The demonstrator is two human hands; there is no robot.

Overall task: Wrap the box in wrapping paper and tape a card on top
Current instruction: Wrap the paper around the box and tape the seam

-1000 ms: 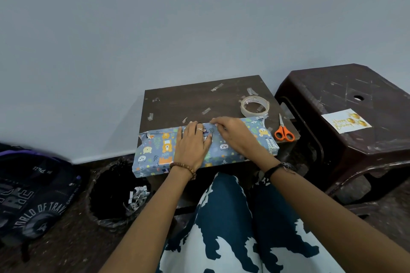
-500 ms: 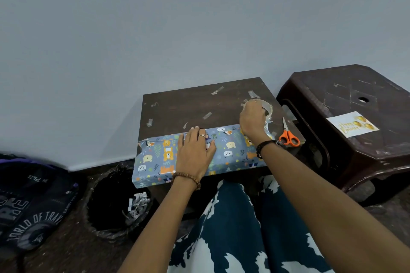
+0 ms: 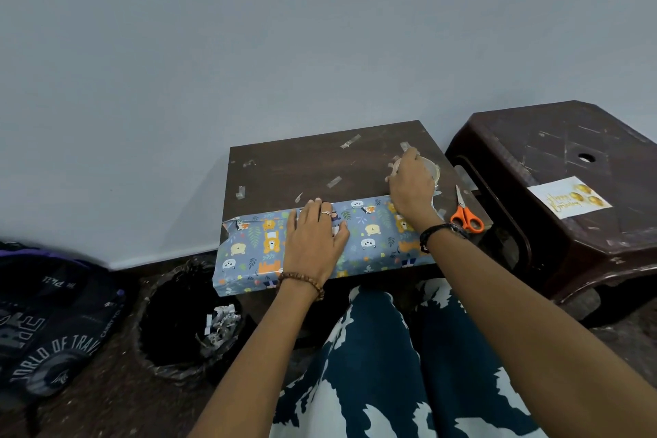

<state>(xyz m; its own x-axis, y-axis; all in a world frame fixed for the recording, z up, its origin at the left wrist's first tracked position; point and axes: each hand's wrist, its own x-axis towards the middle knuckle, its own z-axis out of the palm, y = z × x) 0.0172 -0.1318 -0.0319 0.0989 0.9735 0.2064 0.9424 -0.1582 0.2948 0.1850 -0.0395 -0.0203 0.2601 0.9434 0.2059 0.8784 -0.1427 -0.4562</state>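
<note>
Paper seam pinned at centre frame: left hand (image 3: 314,242) lies flat, fingers straight, pressing the wrapped box (image 3: 369,242) onto the near edge of the small table (image 3: 284,167). Right of it, the right hand (image 3: 412,185) has left the seam and now grips the tape roll (image 3: 434,172). Taping comes next, I'd judge. Far right, the card (image 3: 569,201) waits on the stool (image 3: 554,139).

Blue animal-print wrapping paper (image 3: 369,235), orange-handled scissors (image 3: 466,220)
</note>
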